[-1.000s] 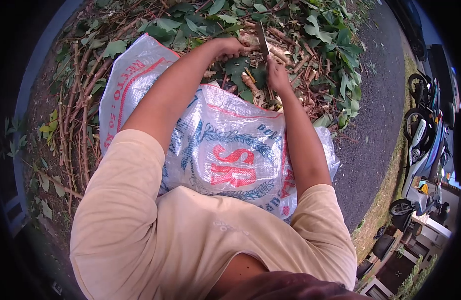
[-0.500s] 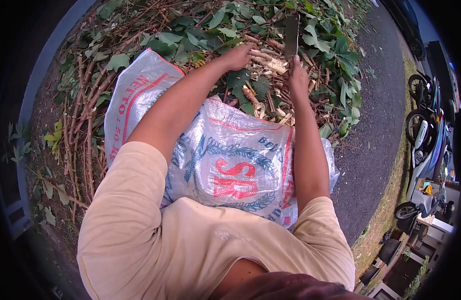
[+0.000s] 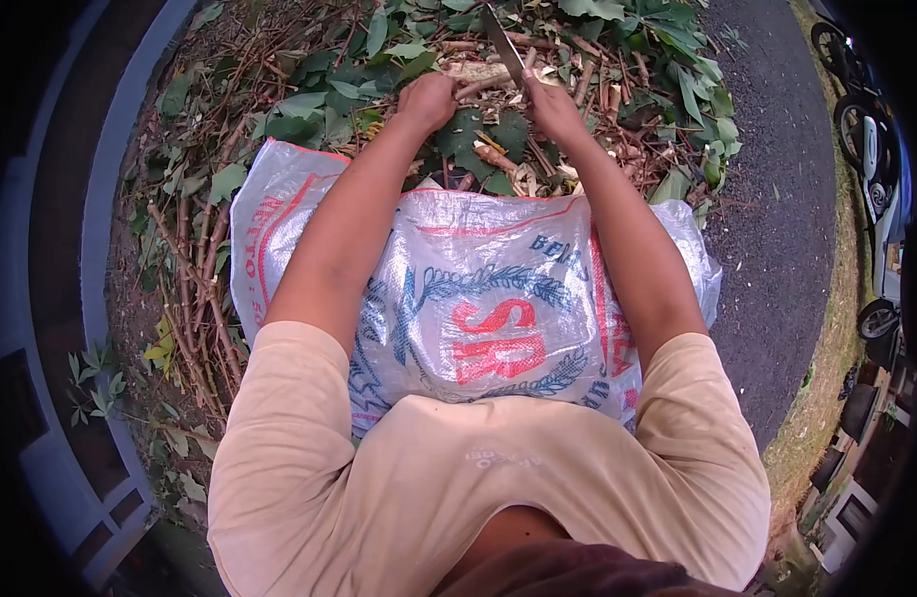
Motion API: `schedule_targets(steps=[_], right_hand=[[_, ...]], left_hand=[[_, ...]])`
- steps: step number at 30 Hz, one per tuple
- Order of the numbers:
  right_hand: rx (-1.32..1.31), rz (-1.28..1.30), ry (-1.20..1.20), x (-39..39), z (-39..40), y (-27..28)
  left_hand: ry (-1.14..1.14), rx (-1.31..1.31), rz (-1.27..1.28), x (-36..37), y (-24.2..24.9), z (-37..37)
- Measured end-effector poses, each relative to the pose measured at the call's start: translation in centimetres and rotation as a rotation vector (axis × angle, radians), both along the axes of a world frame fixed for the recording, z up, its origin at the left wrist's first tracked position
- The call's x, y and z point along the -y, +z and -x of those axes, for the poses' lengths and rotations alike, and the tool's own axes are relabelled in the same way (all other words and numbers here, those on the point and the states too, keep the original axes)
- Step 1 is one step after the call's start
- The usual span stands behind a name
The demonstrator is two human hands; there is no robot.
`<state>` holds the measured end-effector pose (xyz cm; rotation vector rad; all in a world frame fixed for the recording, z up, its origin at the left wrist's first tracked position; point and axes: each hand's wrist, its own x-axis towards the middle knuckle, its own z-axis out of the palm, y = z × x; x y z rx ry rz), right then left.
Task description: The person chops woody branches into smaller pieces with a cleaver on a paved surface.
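Observation:
My right hand is closed around the handle of a machete, its blade pointing away and tilted to the left. My left hand is closed on a cut stick, whose free end reaches toward the machete. Right behind the stick lies a thicker pale piece of wood with a hacked surface. Chopped stem pieces and wood chips lie just below the hands. A white woven sack with red and blue print covers my lap under both forearms.
Leafy cut branches spread across the ground ahead, with long bare stems piled at the left. An asphalt strip runs along the right, with parked motorbikes beyond it. A blue-grey structure stands at the far left.
The machete has swung from pointing straight ahead to leaning left, its blade turned more edge-on. My right hand has shifted left, closer to my left hand. The whole view has moved a little.

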<state>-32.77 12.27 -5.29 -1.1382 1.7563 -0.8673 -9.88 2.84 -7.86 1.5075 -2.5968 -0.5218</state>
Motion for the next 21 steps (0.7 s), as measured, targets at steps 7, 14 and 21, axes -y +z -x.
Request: schedule_targets(steps=[7,14,21], right_hand=[[-0.007,0.133,0.001,0.6,0.2,1.1],[-0.246,0.109,0.113,0.4,-0.1,-4.2],[-0.188,0.049,0.087,1.1,-0.2,-2.6]], left_hand=[[-0.004,-0.186,0.174,-0.1,1.0,1.3],[0.004,-0.307,0.173,0.5,-1.2,1.5],[0.054,-0.436,0.244,1.3,-2.2,-0.4]])
